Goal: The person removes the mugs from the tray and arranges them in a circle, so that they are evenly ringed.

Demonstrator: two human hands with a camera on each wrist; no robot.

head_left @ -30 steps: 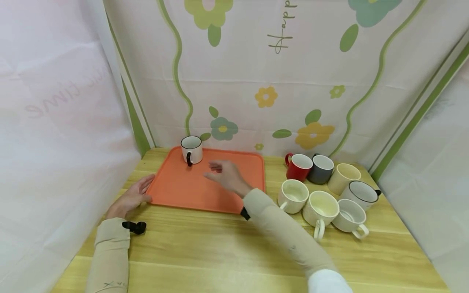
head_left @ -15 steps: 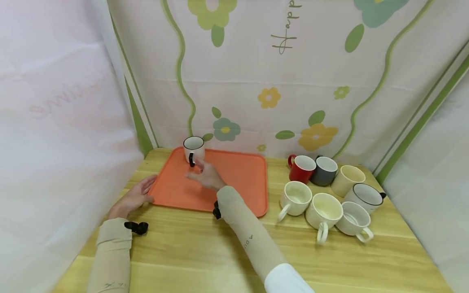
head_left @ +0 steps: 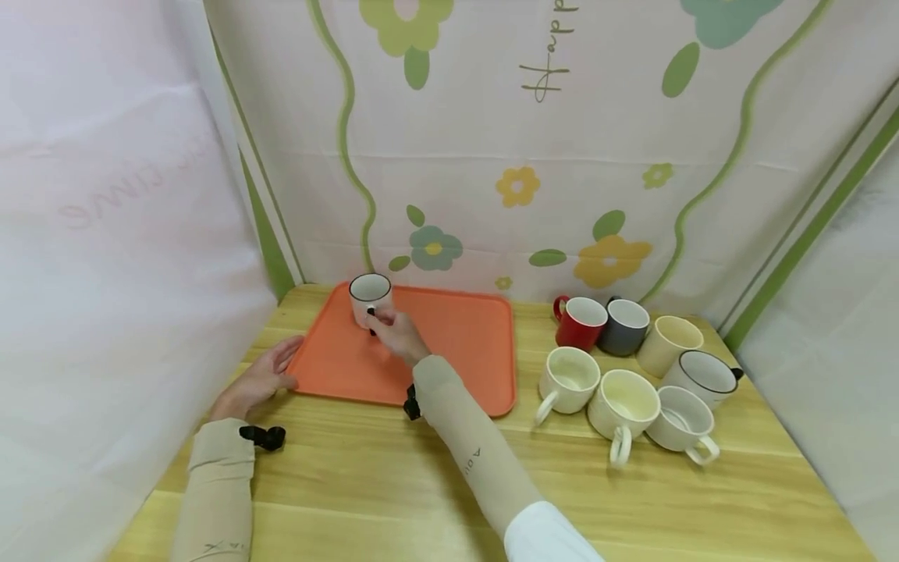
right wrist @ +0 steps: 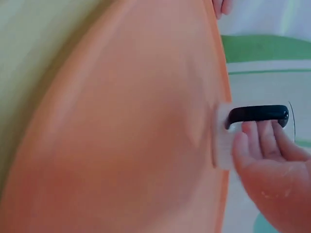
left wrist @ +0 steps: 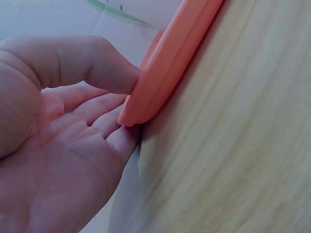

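Note:
A white mug (head_left: 370,290) with a black rim and black handle stands upright at the back left of the orange tray (head_left: 449,328). My right hand (head_left: 399,334) grips this mug by its handle; in the right wrist view the fingertips curl at the black handle (right wrist: 260,113). At the tray's front left corner, my left hand (head_left: 256,381) holds the edge between thumb and fingers. The left wrist view shows the bent thumb (left wrist: 114,73) against the tray rim (left wrist: 170,63), with the fingers along its outer side and their tips partly hidden.
Right of the tray, several mugs crowd together on the wooden table (head_left: 393,499), among them a red mug (head_left: 580,324), a grey mug (head_left: 625,328) and a cream mug (head_left: 623,406). A printed curtain (head_left: 463,140) hangs close behind the tray.
My right hand has moved left over the tray to the white mug and taken hold of its handle. The mug has shifted slightly toward me. My left hand stays at the tray corner.

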